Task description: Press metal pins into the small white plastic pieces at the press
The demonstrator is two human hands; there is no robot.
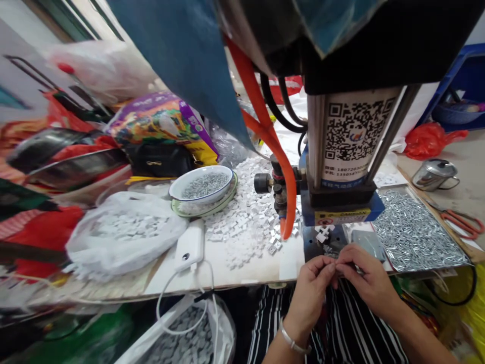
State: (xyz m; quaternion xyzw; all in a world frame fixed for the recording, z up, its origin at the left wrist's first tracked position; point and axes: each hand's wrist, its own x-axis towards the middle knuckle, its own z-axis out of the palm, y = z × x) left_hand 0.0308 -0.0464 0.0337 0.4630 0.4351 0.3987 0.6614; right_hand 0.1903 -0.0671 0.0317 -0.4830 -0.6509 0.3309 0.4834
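My left hand [315, 284] and my right hand [362, 277] meet at the table's front edge, just before the base of a pneumatic press [341, 202]. Both are closed, thumbs and fingertips pinched together. Whatever they hold is too small and too covered to make out. Right behind the fingertips, a few small white plastic pieces [325, 233] lie on the dark press base [311, 242]. To the right of the press is a shallow tray [452, 264] full of small metal pins [416, 230]. Many white pieces [242, 215] are spread over the table left of the press.
An orange air hose [290, 187] hangs beside the press. Further left are an enamel bowl of metal pins [204, 185], a white power bank [190, 246] with a cable and a plastic bag [129, 222]. Red-handled scissors [460, 222] and a metal cup [435, 174] lie right. Below, a bag holds grey pieces [182, 338].
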